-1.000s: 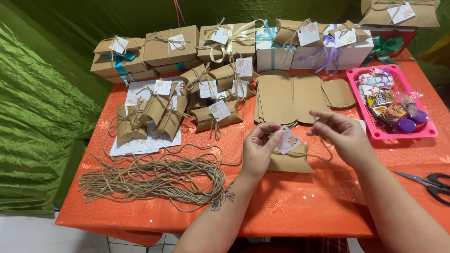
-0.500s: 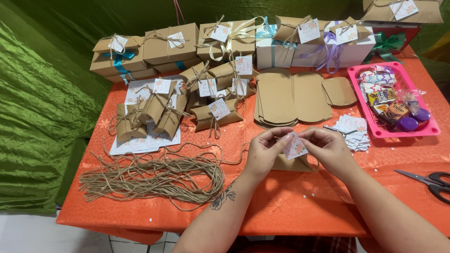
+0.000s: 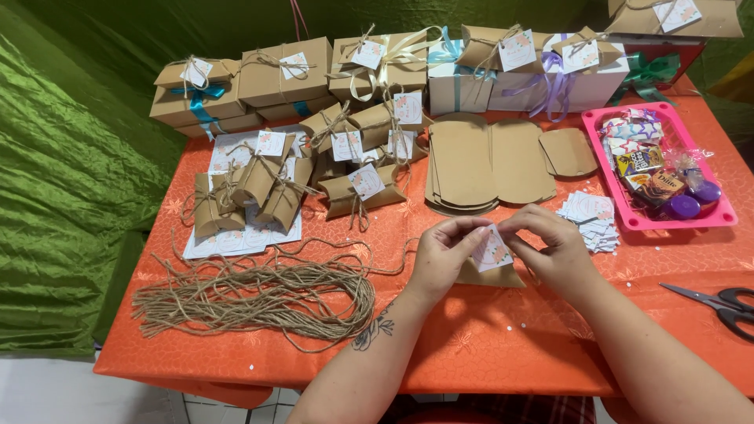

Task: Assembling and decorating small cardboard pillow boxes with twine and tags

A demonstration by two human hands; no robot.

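- Head view, the hands: the left hand (image 3: 441, 255) and right hand (image 3: 550, 247) meet over the orange desk (image 3: 487, 345), both pinching a small white tag (image 3: 492, 250) between thumb and fingertips — fingers narrow, closed on the tag's edges. Whether string already runs through it cannot be told.
- Head view, under the hands: a flat brown pillow box (image 3: 503, 276) lies on the desk just below the tag, partly hidden by the fingers.
- Head view, around: a bundle of twine (image 3: 251, 297) lies to the left, a pile of spare tags (image 3: 591, 216) just beyond the right hand, flat box blanks (image 3: 487, 161) behind, scissors (image 3: 719, 302) at the right edge, a pink tray (image 3: 707, 221) of sweets far right.
- Doing it well, as I judge: grip the tag by its rim — not its printed face — keep it flat, and hold it low over the box.
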